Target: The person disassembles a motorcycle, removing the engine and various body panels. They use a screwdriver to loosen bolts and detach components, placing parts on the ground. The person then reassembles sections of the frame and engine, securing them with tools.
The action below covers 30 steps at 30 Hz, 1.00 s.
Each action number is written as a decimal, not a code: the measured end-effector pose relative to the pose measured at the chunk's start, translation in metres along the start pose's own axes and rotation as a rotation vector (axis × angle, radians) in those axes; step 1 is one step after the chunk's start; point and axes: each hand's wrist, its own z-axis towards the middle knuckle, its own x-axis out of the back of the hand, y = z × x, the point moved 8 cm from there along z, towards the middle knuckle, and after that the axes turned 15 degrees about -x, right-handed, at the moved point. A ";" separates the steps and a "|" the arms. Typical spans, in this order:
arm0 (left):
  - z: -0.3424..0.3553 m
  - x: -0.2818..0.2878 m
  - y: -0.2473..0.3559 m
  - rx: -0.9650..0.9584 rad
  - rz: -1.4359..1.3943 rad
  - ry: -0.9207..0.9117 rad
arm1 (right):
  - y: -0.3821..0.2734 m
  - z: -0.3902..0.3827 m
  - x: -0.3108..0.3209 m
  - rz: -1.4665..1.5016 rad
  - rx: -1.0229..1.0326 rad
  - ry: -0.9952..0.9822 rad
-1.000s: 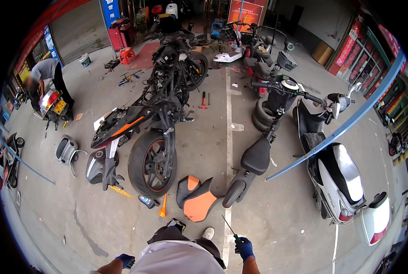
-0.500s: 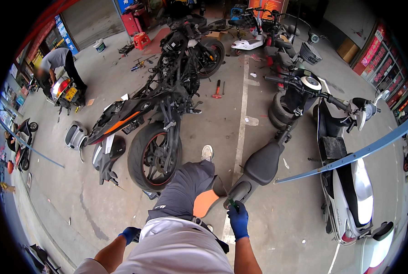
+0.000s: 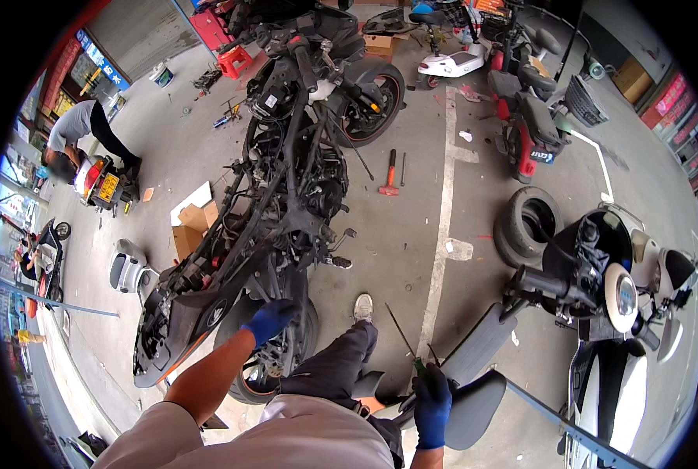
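1. Near the lower right, the blue-gloved right hand (image 3: 433, 406) is curled around the green handle of a screwdriver (image 3: 419, 365), its thin shaft slanting away to the left.
2. Left of it, the blue-gloved left hand (image 3: 272, 322) is over the near wheel (image 3: 255, 379) of a stripped black motorcycle (image 3: 310, 187); whether it grips anything, I cannot tell.
3. On the motorcycle, the dark tail panel carries an oval emblem (image 3: 217, 313), and a part farther off a pale label (image 3: 271, 101), both too small to read.
4. Far left, a yellow number plate (image 3: 108, 188) with dark characters marks a scooter (image 3: 89, 172) beside a bending person (image 3: 71, 129).
5. Beyond, a blue sign (image 3: 103, 62) bears white characters.
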 end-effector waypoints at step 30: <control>0.275 0.202 0.033 0.486 1.083 0.486 | -0.251 0.366 -0.361 -0.142 0.036 -0.501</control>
